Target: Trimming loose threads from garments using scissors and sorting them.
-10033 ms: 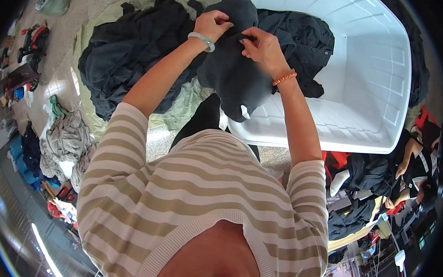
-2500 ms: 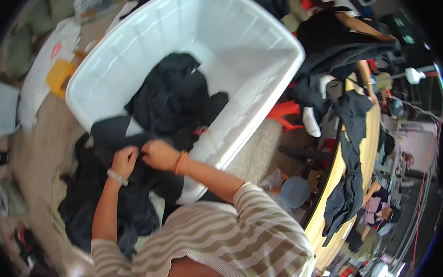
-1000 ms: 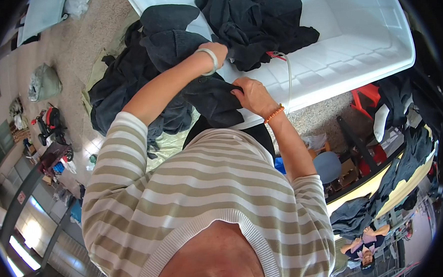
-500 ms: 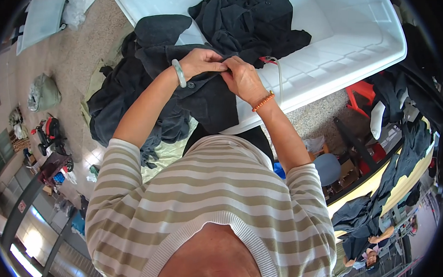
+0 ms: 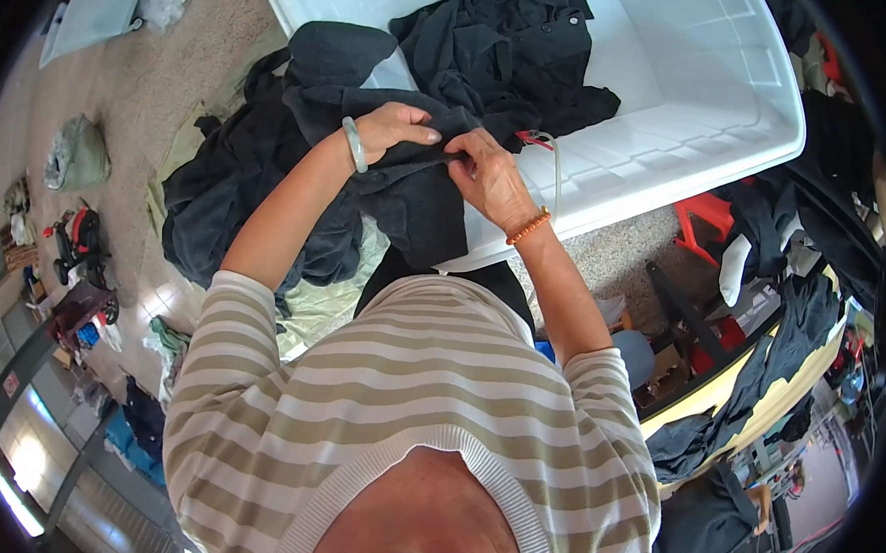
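Note:
A black garment (image 5: 421, 215) with a collar-like flap lies over the near rim of a white plastic bin (image 5: 658, 183) and hangs towards me. My left hand (image 5: 395, 132), with a pale bangle at the wrist, holds its upper part, thumb lying on top and the other fingers partly hidden by cloth. Just to the right, my right hand (image 5: 490, 179), wearing an orange bead bracelet, pinches a fold of the same garment between thumb and fingertips. A small gap separates the two hands. Beside the right hand, a small red item (image 5: 533, 138) with a pale loop sits at the bin.
More black clothes (image 5: 515, 55) are heaped inside the bin. A dark clothes pile (image 5: 227, 200) rests left of my hands on pale cloth. A red stool (image 5: 701, 230) stands beyond the bin's right side, near a yellow-topped table (image 5: 721, 411) with dark garments.
My hands have moved slightly apart: the right hand has shifted down along the garment, and the left thumb has come away from the right fingers. The whole view has shifted a little.

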`<action>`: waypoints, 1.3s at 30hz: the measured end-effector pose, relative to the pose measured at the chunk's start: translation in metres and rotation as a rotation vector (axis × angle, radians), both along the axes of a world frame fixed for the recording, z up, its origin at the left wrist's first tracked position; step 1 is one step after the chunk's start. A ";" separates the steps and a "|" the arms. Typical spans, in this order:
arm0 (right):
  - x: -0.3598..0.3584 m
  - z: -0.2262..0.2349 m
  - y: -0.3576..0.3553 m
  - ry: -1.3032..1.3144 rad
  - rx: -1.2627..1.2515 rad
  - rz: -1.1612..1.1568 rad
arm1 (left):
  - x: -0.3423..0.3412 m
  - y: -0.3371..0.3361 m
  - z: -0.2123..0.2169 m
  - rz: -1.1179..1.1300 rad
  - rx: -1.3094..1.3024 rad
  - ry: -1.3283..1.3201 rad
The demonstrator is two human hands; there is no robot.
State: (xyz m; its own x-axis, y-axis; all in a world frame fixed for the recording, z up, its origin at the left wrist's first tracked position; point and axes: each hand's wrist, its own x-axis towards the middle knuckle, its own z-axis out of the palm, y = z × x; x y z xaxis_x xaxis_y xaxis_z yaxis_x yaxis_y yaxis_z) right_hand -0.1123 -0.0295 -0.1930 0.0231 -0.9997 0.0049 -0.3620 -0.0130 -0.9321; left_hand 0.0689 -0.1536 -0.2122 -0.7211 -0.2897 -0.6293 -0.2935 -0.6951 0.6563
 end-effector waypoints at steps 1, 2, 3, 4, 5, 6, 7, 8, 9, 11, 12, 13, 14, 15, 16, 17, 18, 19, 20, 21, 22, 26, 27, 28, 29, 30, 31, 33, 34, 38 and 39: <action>-0.001 0.004 0.000 0.023 -0.010 -0.009 | -0.001 0.001 0.001 0.050 -0.017 0.011; -0.001 0.006 0.001 0.045 -0.020 -0.019 | 0.000 0.002 0.003 0.058 -0.017 0.008; 0.000 0.007 0.003 0.042 -0.019 -0.011 | 0.000 0.004 0.005 0.086 0.006 0.016; -0.001 0.007 0.004 0.055 -0.034 -0.019 | -0.001 0.004 0.007 0.111 0.028 0.026; -0.001 0.007 0.005 0.069 -0.048 -0.028 | -0.002 0.006 0.010 0.115 0.028 0.027; 0.000 0.008 0.004 0.070 -0.049 -0.024 | -0.003 0.008 0.013 0.087 -0.076 0.023; 0.001 0.008 0.003 0.046 -0.044 -0.012 | -0.004 0.011 0.016 0.058 -0.181 0.020; 0.001 0.008 0.002 0.023 -0.040 0.000 | -0.005 0.013 0.018 0.062 -0.183 0.022; 0.000 0.008 0.002 0.025 -0.043 0.004 | -0.007 0.015 0.020 0.032 -0.234 -0.016; 0.002 0.005 -0.001 0.027 -0.037 0.032 | -0.006 0.017 0.018 0.029 -0.299 -0.061; 0.001 0.005 -0.001 0.025 -0.049 0.051 | -0.005 0.019 0.010 -0.003 -0.446 -0.119; 0.004 0.006 -0.001 0.016 -0.066 0.025 | 0.000 0.021 0.000 -0.022 -0.596 -0.191; 0.005 0.006 0.000 0.005 -0.084 -0.001 | -0.005 0.025 0.002 -0.021 -0.673 -0.213; 0.003 0.002 0.003 0.047 -0.117 -0.020 | -0.009 0.027 0.005 -0.100 -0.848 -0.261; 0.004 0.002 0.006 0.066 -0.097 -0.067 | -0.015 0.032 0.016 -0.093 -0.887 -0.321; 0.007 0.005 0.009 0.080 -0.082 -0.100 | -0.018 0.040 0.011 -0.005 -0.921 -0.292; 0.007 0.004 0.011 0.143 -0.119 -0.083 | -0.022 0.045 0.018 0.025 -1.015 -0.324; 0.006 0.005 0.011 0.207 -0.162 -0.065 | -0.024 0.049 0.010 0.047 -1.079 -0.359; 0.005 0.005 0.012 0.243 -0.163 -0.042 | -0.027 0.052 0.011 0.057 -1.082 -0.402; 0.005 0.006 0.012 0.279 -0.167 -0.018 | -0.027 0.055 0.010 0.102 -1.079 -0.396; 0.007 0.006 0.012 0.288 -0.175 0.000 | -0.025 0.057 0.010 0.117 -1.071 -0.404; 0.007 0.014 0.010 0.363 -0.214 0.112 | -0.023 0.063 0.007 0.051 -1.121 -0.448; 0.007 0.017 0.009 0.335 -0.193 0.122 | -0.020 0.065 0.006 0.017 -1.129 -0.440; 0.006 0.021 0.009 0.349 -0.180 0.141 | -0.017 0.068 0.006 0.024 -1.157 -0.369; 0.004 0.025 0.008 0.363 -0.167 0.164 | -0.013 0.072 0.013 0.032 -1.186 -0.302; 0.003 0.031 0.006 0.338 -0.131 0.181 | -0.007 0.073 0.020 -0.050 -1.202 -0.268; 0.003 0.032 0.005 0.337 -0.145 0.211 | -0.001 0.081 0.025 -0.032 -1.297 -0.295; 0.002 0.033 0.001 0.322 -0.116 0.272 | 0.005 0.091 0.035 -0.072 -1.418 -0.380; 0.005 0.035 0.000 0.305 -0.153 0.301 | 0.006 0.092 0.033 -0.047 -1.422 -0.399; 0.012 0.051 -0.001 0.348 -0.125 0.399 | 0.017 0.102 0.034 -0.049 -1.426 -0.473; 0.011 0.053 -0.002 0.351 -0.138 0.418 | 0.021 0.104 0.034 -0.026 -1.410 -0.442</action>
